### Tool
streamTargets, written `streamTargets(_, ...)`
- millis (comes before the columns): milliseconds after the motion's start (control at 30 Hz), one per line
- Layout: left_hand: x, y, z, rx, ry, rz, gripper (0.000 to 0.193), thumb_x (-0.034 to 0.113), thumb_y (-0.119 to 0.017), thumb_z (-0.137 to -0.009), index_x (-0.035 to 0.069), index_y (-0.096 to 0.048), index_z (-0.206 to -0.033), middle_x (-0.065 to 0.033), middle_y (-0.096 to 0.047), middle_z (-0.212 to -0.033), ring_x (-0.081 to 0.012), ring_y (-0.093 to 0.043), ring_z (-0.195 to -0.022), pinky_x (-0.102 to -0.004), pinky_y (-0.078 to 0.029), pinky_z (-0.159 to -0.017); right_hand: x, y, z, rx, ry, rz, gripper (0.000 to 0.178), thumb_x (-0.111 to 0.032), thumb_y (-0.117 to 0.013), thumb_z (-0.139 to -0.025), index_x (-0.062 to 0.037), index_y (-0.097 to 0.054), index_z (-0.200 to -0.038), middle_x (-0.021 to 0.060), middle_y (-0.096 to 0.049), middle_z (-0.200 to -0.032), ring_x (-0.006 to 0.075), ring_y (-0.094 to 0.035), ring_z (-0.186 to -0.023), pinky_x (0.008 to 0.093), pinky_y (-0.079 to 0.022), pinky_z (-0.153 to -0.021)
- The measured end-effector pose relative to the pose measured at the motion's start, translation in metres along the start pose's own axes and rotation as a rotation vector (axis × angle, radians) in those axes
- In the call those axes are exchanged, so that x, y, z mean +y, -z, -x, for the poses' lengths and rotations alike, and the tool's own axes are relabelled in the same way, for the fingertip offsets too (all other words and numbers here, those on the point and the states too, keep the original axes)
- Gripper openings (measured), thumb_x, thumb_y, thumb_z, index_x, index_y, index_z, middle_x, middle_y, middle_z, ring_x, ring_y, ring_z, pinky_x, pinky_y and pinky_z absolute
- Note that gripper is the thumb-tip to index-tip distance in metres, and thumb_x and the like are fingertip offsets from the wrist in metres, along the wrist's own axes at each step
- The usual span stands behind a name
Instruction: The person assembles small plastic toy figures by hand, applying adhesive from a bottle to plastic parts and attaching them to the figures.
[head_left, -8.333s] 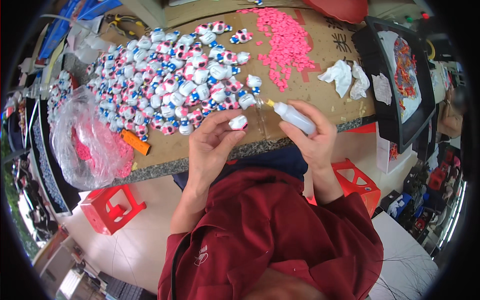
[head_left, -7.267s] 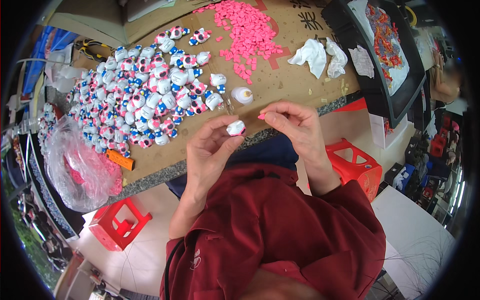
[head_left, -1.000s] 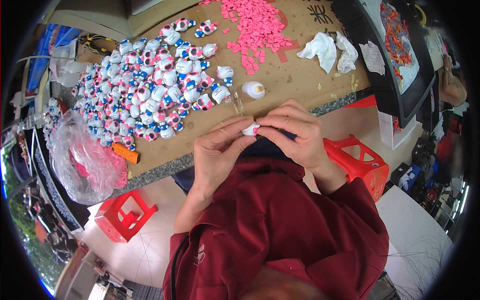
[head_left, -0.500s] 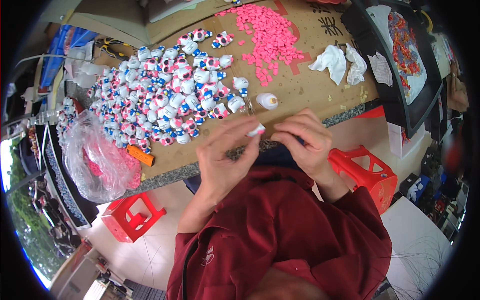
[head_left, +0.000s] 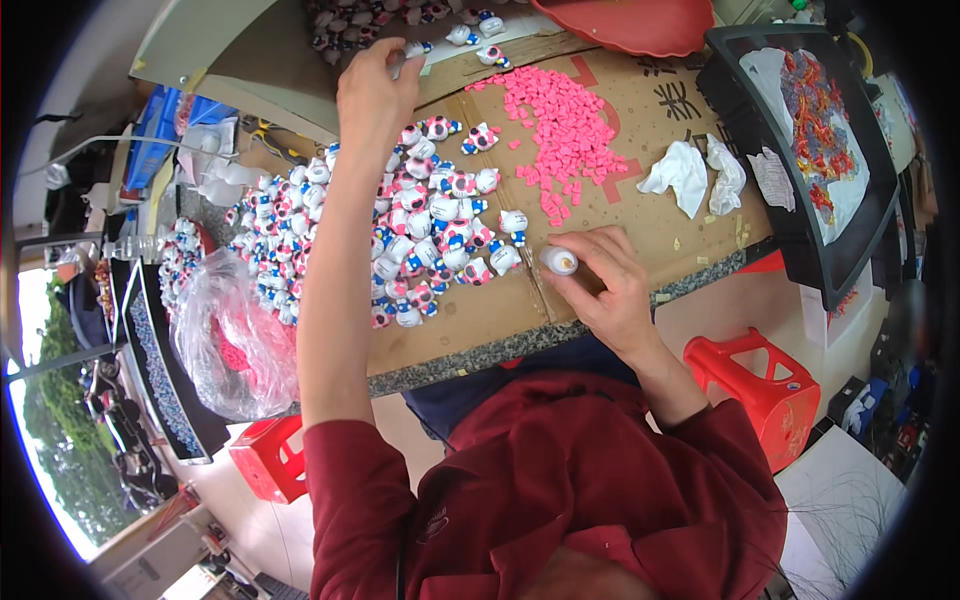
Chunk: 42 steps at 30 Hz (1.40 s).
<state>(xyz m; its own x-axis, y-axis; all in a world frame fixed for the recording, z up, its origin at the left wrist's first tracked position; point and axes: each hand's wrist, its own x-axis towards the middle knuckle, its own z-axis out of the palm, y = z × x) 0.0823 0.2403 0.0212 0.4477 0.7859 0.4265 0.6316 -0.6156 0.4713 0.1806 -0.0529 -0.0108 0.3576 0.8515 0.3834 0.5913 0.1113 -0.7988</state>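
Where the bottle (head_left: 555,260) is: over the cardboard (head_left: 480,318) on the tabletop (head_left: 440,366), just beside the near edge of the pile (head_left: 440,210) and nearer the person than the pink pieces (head_left: 570,125); whether its base is down cannot be told.
Right hand (head_left: 612,292): fingers curved, thumb and forefinger parted on either side of the bottle; whether they press on it cannot be told.
Left hand (head_left: 375,100): extended to the shelf (head_left: 456,76), fingers partly bent, tips at or just beside a figure (head_left: 419,48); whether they grip it cannot be told.
Bottle handling: probably light, with smooth, soft walls; a hard squeeze likely expels the contents.
Bottle grip point: both sides of the body, with light pressure, clear of the nozzle (head_left: 566,266).
Bottle axis: base to nozzle, seen nearly end-on; the nozzle points up toward the camera, exact tilt unclear.
Figure handling: presumably light and stiff, with a slick painted surface; best held around the rounded head.
Figure axis: head to feet; mixed directions in the pile, unclear for the one at the left hand.
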Motion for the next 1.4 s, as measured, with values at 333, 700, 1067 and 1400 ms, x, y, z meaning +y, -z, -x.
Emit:
streamTargets(333,0.002,0.002,-0.026,-0.206,0.104,0.158,0.043,0.023,-0.072,-0.074,0.004,-0.064,-0.112,-0.0106,-0.068,-0.096,-0.0151,-0.064,-0.084,-0.0263,-0.049,-0.077,0.004,0.003,0.005,0.074,-0.017,-0.120,0.028,-0.006,-0.072,-0.073,-0.0037,-0.063,-0.100,0.0101,-0.066,-0.096,0.0276,-0.062,-0.086,0.0355,-0.047,-0.075)
streamTargets(700,0.056,0.061,0.095,-0.546,0.497,1.378,0.046,0.009,-0.063,-0.087,0.002,-0.044,-0.129,-0.0106,-0.058,-0.111,-0.0191,-0.059,-0.095,-0.0282,-0.049,-0.080,0.006,0.020,0.013,0.057,-0.047,-0.269,0.031,-0.011,-0.071,-0.078,-0.0010,-0.061,-0.105,0.0123,-0.064,-0.095,0.0249,-0.062,-0.080,0.0317,-0.047,-0.070)
streamTargets(1067,0.081,0.050,0.214,-0.366,0.625,1.856,0.036,0.007,-0.060,-0.089,0.002,-0.052,-0.124,-0.0104,-0.056,-0.122,-0.0213,-0.060,-0.102,-0.0337,-0.050,-0.086,-0.031,0.034,0.008,-0.012,-0.020,-0.231,0.039,-0.012,-0.073,-0.077,0.0002,-0.059,-0.111,0.0117,-0.064,-0.085,0.0213,-0.061,-0.074,0.0292,-0.047,-0.064)
streamTargets(1400,0.079,0.046,0.233,-0.233,0.655,1.640,0.029,-0.002,-0.054,-0.090,0.002,-0.055,-0.119,-0.0155,-0.056,-0.124,-0.0241,-0.056,-0.112,-0.0391,-0.047,-0.096,-0.043,0.034,0.011,-0.075,-0.111,-0.224,0.036,-0.009,-0.079,-0.069,0.0003,-0.064,-0.101,0.0099,-0.066,-0.080,0.0187,-0.061,-0.066,0.0279,-0.047,-0.058)
